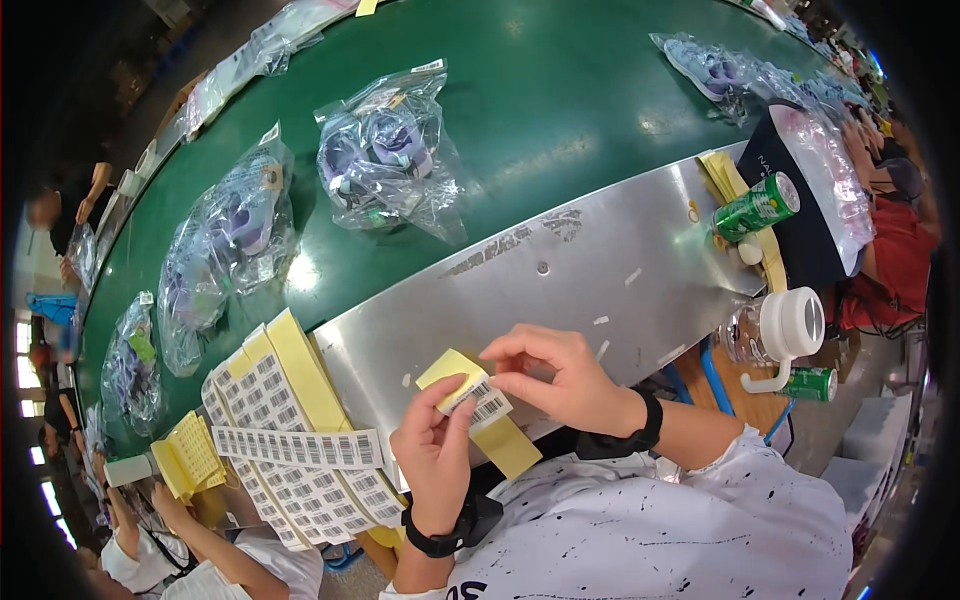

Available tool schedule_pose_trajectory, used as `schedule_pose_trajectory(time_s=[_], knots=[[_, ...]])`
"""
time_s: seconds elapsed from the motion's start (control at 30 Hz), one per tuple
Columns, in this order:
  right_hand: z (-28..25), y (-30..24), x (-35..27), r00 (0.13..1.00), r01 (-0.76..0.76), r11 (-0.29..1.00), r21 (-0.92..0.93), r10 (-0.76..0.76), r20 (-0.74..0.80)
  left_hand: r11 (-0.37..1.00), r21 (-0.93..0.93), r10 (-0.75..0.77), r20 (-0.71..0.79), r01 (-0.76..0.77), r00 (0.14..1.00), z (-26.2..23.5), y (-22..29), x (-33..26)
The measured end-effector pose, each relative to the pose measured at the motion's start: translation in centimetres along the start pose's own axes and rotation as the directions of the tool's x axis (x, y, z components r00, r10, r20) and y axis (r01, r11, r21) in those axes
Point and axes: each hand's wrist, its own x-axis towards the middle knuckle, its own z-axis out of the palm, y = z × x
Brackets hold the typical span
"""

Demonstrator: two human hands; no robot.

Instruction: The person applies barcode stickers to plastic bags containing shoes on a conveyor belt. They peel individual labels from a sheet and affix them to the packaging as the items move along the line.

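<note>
1. From here I see the left hand (435,450) pinching a bent, papery yellow sticker strip (490,408) between its fingers.
2. The right hand (572,378) curves beside it, fingers slightly apart; touching, I can't tell.
3. Smooth, shiny metal bench (580,300) lies below.

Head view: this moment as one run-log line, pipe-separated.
left hand: holding label strip | right hand: at strip's upper end | label sheets: left of hands | bagged shoes: on green surface

Your left hand (437,440) pinched a yellow-backed label strip (490,408), your right hand (565,375) at its edge; barcode sheets (290,430) lay to your left, and 2 green cans (752,208) were on your right
</note>
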Motion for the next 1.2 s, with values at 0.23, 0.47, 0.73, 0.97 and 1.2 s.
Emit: schedule_pose_trajectory(time_s=[0.23, 0.47, 0.73, 0.97, 1.2], knots=[[-0.8, -0.3, 0.2, 0.98, 0.197, 0.954, -0.228, -0.187, 0.063, 0.987, 0.159, -0.009, 0.081, -0.004, 0.997, -0.6, -0.1, -0.2], [0.3, 0.2, 1.0, 0.911, 0.393, 0.814, -0.427, -0.408, 0.061, 0.985, 0.096, -0.158, 0.154, 0.145, 0.975, -0.3, -0.2, 0.3], [-4.2, -2.1, 6.3, 0.944, 0.268, 0.95, -0.16, -0.292, -0.154, 0.993, 0.067, -0.102, 0.098, 0.096, 0.99, -3.1, -1.8, 2.2], [-19.8, 5.4, 23.1, 0.663, -0.015, 0.987, -0.158, -0.108, -0.741, 0.988, 0.083, -0.116, -0.139, 0.128, 0.983, -2.2, 1.2, 0.9], [-35.0, 7.6, 24.1, 0.657, -0.607, 0.328, -0.724, -0.306, -0.689, 0.978, 0.044, -0.198, -0.148, 0.206, 0.969, -3.0, 0.1, 0.8]])
